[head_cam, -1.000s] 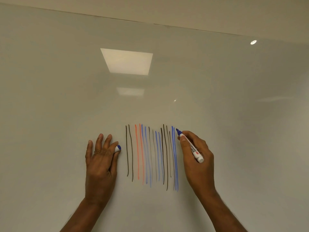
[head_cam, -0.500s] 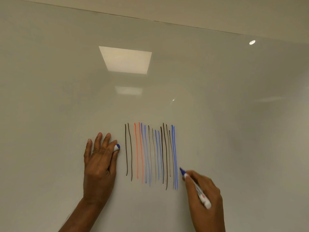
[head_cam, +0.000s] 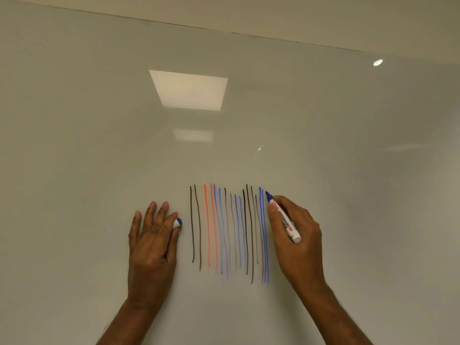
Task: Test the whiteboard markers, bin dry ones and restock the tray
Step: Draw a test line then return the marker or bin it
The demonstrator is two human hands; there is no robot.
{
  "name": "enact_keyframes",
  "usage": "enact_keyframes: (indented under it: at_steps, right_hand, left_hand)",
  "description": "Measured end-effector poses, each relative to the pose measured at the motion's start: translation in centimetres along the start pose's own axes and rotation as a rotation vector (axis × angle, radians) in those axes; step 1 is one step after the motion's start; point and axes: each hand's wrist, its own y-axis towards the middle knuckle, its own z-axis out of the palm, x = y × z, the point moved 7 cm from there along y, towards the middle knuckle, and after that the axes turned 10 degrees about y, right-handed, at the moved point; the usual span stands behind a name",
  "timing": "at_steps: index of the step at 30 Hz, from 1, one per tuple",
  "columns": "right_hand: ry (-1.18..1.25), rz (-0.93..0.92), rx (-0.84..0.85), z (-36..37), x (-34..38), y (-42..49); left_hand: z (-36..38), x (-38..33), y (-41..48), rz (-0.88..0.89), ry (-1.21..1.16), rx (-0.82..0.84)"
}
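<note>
Soft, dim overhead light falls evenly on the glossy whiteboard [head_cam: 74, 120], which mirrors a square ceiling panel [head_cam: 189, 90] and a small spotlight [head_cam: 377, 62]; the edges bow slightly.

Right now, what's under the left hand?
A blue-ended marker cap pokes out between thumb and forefinger of the left hand, against the whiteboard. The cap's other end is covered.

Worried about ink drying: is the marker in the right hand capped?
No, the marker in the right hand shows a bare blue tip, and the left hand grips a blue cap.
</note>
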Motion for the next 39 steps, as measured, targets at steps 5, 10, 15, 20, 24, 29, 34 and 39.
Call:
enact_keyframes:
  at_steps: [5, 10, 15, 20, 24, 29, 34, 39]
  right_hand:
    - [-0.092, -0.025, 0.03, -0.9, -1.6, -3.0]
    - [-0.203, -0.085, 0.028, -2.7, -2.9, -9.4]
    - [-0.202, 0.139, 0.146, -3.5, -5.1, -13.5]
    - [0.093, 0.366, 0.083, -2.6, -1.2, -15.0]
    - [0.257, 0.423, 0.222, 0.1, 4.0, -15.2]
    - [0.415, 0.518, 0.358, 3.6, 6.1, -16.6]
    - [0.478, 0.589, 0.413, 5.9, 6.8, -18.1]
    - [0.499, 0.616, 0.418, 6.9, 6.8, -19.2]
  left_hand:
    - [-0.1, 0.2, -0.3, -0.003, -0.002, 0.002]
    - [-0.4, 0.0, -0.1, -0.016, -0.032, 0.006]
    - [-1.2, -0.7, 0.1, -0.132, -0.129, 0.085]
    - [-4.8, -2.3, -1.6, -0.496, -0.356, 0.159]
    - [-6.8, -3.3, -3.5, -0.898, -0.655, 0.253]
    - [-6.8, -3.8, -6.1, -1.402, -1.253, 0.274]
    - [-7.9, -4.3, -7.9, -1.531, -1.427, 0.269]
    - [-8.8, -5.0, -8.8, -1.532, -1.418, 0.322]
